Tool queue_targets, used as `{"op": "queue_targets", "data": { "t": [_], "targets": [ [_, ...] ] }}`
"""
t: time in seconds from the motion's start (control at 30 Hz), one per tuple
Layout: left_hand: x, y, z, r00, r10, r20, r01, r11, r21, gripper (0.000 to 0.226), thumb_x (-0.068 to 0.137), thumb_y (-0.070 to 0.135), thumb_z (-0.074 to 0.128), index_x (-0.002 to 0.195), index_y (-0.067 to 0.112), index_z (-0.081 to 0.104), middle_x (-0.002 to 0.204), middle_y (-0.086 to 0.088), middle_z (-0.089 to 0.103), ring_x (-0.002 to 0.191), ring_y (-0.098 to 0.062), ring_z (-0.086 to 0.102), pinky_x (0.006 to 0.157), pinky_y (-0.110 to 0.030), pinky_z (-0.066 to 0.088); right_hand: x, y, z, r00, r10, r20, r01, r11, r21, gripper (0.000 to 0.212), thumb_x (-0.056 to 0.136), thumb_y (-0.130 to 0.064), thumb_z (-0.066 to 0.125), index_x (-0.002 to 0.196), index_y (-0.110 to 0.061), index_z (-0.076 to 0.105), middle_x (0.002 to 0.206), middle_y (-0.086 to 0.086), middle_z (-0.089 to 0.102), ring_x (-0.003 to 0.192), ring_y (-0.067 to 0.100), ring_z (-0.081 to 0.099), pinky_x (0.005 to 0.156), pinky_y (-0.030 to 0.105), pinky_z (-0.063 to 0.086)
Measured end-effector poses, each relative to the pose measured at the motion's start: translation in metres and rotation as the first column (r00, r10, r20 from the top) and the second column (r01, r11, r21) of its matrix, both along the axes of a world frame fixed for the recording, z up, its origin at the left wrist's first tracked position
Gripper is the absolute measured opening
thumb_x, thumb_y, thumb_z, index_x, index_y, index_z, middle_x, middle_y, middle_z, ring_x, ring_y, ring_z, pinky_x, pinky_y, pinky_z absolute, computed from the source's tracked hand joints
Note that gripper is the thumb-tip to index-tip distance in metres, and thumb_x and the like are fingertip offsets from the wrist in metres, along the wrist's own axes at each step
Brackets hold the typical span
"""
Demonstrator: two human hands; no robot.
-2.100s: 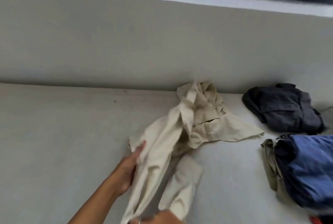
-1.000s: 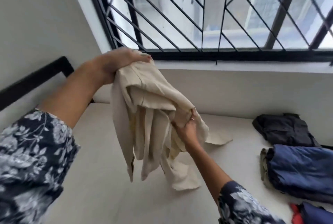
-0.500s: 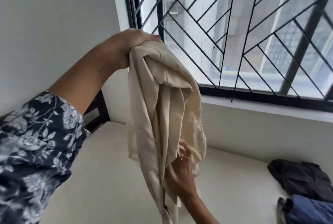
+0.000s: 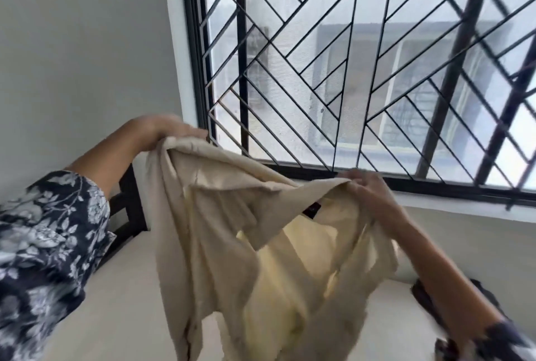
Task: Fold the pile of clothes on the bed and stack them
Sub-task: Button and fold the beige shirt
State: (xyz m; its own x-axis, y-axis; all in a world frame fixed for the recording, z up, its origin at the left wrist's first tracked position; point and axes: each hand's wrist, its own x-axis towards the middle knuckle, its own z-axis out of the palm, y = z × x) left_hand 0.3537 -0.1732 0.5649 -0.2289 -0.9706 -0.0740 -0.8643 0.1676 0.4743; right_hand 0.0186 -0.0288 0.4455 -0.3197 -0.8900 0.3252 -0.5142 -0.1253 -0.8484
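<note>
Both hands (image 4: pixel 162 131) (image 4: pixel 365 189) grip beige garment (image 4: pixel 232 244) aloft; barred window (image 4: pixel 348 70) behind, dark clothing (image 4: pixel 420 294) right.

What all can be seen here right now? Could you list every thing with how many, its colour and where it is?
beige garment: one, cream-beige, held up in the air, centre
bed: one, off-white, below the garment
dark clothing: one piece showing, blackish, lower right on the bed
window grille: one, black, upper right
wall: grey, upper left
bed frame: black, left
left hand: grips the garment's upper left edge
right hand: grips its upper right edge
</note>
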Motion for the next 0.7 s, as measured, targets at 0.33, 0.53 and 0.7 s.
{"op": "queue_targets", "data": {
  "t": [0.33,0.53,0.7],
  "targets": [
    [-0.083,0.050,-0.086,0.898,-0.326,-0.295,0.232,0.921,-0.313,0.066,0.079,0.072,0.049,0.100,0.012,0.066,0.088,-0.002,0.069,0.079,-0.019,0.065,0.071,-0.029,0.048,0.034,-0.011,0.083,0.988,0.027,-0.151,-0.011,0.995,0.103,0.028,0.080,-0.020,0.069,0.077,0.008,0.067,0.065,0.015,0.057,0.057,0.012,0.052,0.049,0.021,0.039],
    [-0.146,0.101,-0.162,0.886,-0.270,-0.376,0.090,0.897,-0.432,0.032,0.093,0.042,0.052,0.102,0.012,0.061,0.085,-0.008,0.060,0.083,-0.030,0.059,0.061,-0.033,0.035,0.048,-0.020,0.065,0.983,-0.011,-0.185,0.025,0.997,0.075,0.040,0.073,-0.023,0.073,0.078,0.016,0.062,0.063,0.012,0.048,0.058,0.019,0.044,0.052,0.028,0.033],
    [-0.143,0.082,-0.176,0.813,-0.388,-0.434,0.251,0.907,-0.339,0.042,0.096,0.024,0.054,0.056,0.020,0.041,0.056,0.003,0.050,0.059,-0.026,0.049,0.055,-0.031,0.028,0.009,-0.003,0.073,0.979,-0.010,-0.202,0.030,0.995,0.098,0.009,0.076,-0.021,0.070,0.077,-0.013,0.068,0.073,0.002,0.063,0.068,0.014,0.058,0.063,0.027,0.047]
  ]
}}
